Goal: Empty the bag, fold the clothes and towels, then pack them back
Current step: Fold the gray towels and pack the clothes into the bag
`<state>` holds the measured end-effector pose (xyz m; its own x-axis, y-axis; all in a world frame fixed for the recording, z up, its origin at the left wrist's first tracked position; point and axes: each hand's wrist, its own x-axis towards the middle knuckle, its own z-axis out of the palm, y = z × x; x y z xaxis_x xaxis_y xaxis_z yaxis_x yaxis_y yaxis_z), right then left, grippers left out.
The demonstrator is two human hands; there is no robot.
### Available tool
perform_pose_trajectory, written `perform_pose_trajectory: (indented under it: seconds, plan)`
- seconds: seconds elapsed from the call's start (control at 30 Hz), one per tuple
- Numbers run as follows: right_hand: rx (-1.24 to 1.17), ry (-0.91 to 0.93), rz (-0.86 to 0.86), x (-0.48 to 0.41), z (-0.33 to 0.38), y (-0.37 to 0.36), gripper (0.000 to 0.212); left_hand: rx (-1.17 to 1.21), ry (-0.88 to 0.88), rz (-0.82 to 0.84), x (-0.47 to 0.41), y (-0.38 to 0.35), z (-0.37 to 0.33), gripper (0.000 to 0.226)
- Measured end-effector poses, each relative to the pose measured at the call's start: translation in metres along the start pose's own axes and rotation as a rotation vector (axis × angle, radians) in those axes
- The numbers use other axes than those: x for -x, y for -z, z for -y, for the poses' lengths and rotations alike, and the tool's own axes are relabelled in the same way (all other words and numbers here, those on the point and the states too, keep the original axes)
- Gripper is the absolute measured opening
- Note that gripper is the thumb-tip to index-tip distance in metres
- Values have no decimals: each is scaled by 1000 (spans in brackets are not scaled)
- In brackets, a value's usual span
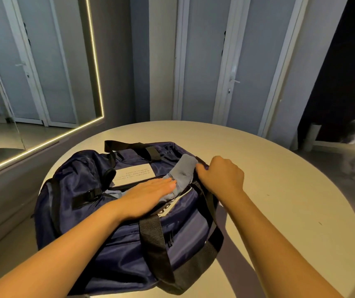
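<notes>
A navy duffel bag (116, 239) with black straps lies on a round pale table (279, 190). A grey-blue towel (183, 171) sticks out of the bag's opening near its right end. My left hand (148, 195) lies flat with straight fingers on the bag's top, its fingertips touching the towel. Right of the towel, my right hand (220, 175) is curled at the bag's edge and grips the fabric by the opening; what exactly the fingers pinch is hidden. A white label (134, 174) with printed text shows inside the bag's lid.
A mirror with a lit strip edge (96, 67) leans at the left. Grey doors (215, 61) stand behind the table. A dark curtain area fills the far right. Bare tabletop shows to the right of the bag.
</notes>
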<state>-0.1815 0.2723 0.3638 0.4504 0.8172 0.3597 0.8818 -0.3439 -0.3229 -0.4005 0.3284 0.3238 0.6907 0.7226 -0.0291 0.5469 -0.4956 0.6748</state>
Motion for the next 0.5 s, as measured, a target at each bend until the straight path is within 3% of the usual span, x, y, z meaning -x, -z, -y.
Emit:
perform_pose_trajectory:
  seconds: [0.07, 0.13, 0.2, 0.27, 0.33, 0.43, 0.5]
  plan:
    - [162, 0, 186, -2, 3, 1, 32, -16, -1, 3, -1, -1, -1, 61]
    - [176, -16, 325, -4, 1, -3, 29, -88, -14, 17, -2, -3, -1, 54]
    - [65, -24, 422, -8, -4, -13, 24, -214, -33, 23, -2, -6, 0, 51]
    - [-134, -50, 462, -12, -13, -18, 32, -274, -33, 21, -2, -7, 0, 50]
    - [-432, -112, 414, -15, -25, -13, 43, -274, -38, 21, -3, -6, -2, 52]
    - [-850, -180, 274, -10, -32, 5, 31, -301, -32, 16, -1, -4, -9, 58]
    - [-1002, -169, 147, -5, -32, 7, 30, -415, -42, 25, -1, -2, -16, 72]
